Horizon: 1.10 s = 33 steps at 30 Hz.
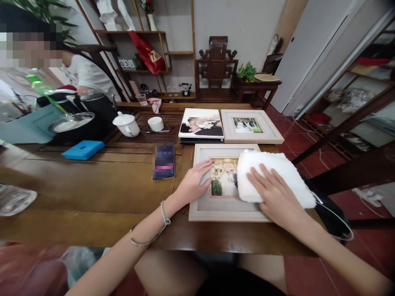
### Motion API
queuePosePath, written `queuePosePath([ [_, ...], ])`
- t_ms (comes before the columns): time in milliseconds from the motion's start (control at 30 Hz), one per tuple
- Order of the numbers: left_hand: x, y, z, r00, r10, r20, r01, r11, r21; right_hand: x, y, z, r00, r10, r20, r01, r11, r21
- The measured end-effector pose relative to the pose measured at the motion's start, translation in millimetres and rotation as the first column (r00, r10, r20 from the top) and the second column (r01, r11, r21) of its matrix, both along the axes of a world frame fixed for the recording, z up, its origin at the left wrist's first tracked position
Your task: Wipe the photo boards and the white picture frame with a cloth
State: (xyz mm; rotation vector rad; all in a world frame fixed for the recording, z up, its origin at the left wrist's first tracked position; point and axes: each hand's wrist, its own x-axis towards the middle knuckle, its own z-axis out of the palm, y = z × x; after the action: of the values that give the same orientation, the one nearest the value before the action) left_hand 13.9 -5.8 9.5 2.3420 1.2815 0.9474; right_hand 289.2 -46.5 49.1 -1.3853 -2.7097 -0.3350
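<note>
A light wooden picture frame (193,205) with a wide pale mat lies flat near the table's front edge. Inside it is a small wedding photo (226,181), partly covered on its right side. My left hand (194,181) rests on the frame's left part, fingers stretched out, fingertips at the photo's edge. A thick, folded white cloth (290,172) lies over the frame's right part and sticks out past it. My right hand (274,193) lies flat on the cloth with its fingers spread; its thumb is hard to make out.
Behind lie a second framed photo (271,125) and a white-edged photo panel (202,131) on a dark base. To the left are a phone (163,161), a blue sponge-like block (83,149), a lidded white cup (126,124) and a small bowl (156,123). A person (89,72) sits at far left.
</note>
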Motion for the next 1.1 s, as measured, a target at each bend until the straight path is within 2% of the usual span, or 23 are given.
queuePosePath([
  [100, 0, 1, -0.5, 1.000, 0.002, 0.018, -0.002, 1.000, 0.005, -27, -19, 6.6, 0.996, 0.089, 0.001, -0.089, 0.990, -0.109],
  [167, -1, 1, -0.9, 1.000, -0.004, 0.027, 0.004, 1.000, 0.011, -33, -38, 15.4, 0.981, 0.190, -0.027, -0.192, 0.964, -0.182],
  [267, -2, 1, -1.8, 1.000, -0.014, 0.024, 0.014, 1.000, 0.022, -14, -60, 29.2, 0.959, 0.270, -0.083, -0.282, 0.928, -0.243],
  [333, -2, 1, -2.5, 1.000, -0.020, 0.021, 0.019, 0.999, 0.027, 10, -59, 34.0, 0.962, 0.258, -0.092, -0.272, 0.940, -0.205],
  [400, -2, 2, -3.1, 1.000, -0.022, 0.020, 0.021, 0.999, 0.030, 31, -44, 32.9, 0.980, 0.189, -0.059, -0.196, 0.972, -0.128],
  [500, -2, 2, -3.3, 1.000, -0.021, 0.014, 0.021, 0.999, 0.035, 44, 0, 22.8, 0.999, 0.040, -0.013, -0.041, 0.997, -0.063],
  [667, -1, 2, -3.7, 1.000, -0.008, 0.004, 0.008, 1.000, 0.020, 21, 72, 7.7, 0.994, -0.070, -0.087, 0.067, 0.997, -0.035],
  [800, -2, 3, -5.4, 1.000, -0.012, 0.015, 0.012, 1.000, 0.019, -4, 95, 5.6, 0.991, -0.097, -0.090, 0.095, 0.995, -0.021],
  [867, -2, 4, -6.2, 1.000, -0.014, 0.021, 0.013, 1.000, 0.014, -12, 89, 5.3, 0.998, -0.052, -0.047, 0.051, 0.998, -0.029],
  [933, -2, 4, -6.7, 1.000, -0.012, 0.025, 0.012, 1.000, 0.014, -12, 71, 6.0, 1.000, 0.022, -0.014, -0.022, 0.998, -0.061],
  [1100, -2, 4, -7.5, 0.999, -0.011, 0.035, 0.010, 1.000, 0.026, 20, 10, 19.5, 0.978, 0.198, -0.061, -0.207, 0.945, -0.253],
])
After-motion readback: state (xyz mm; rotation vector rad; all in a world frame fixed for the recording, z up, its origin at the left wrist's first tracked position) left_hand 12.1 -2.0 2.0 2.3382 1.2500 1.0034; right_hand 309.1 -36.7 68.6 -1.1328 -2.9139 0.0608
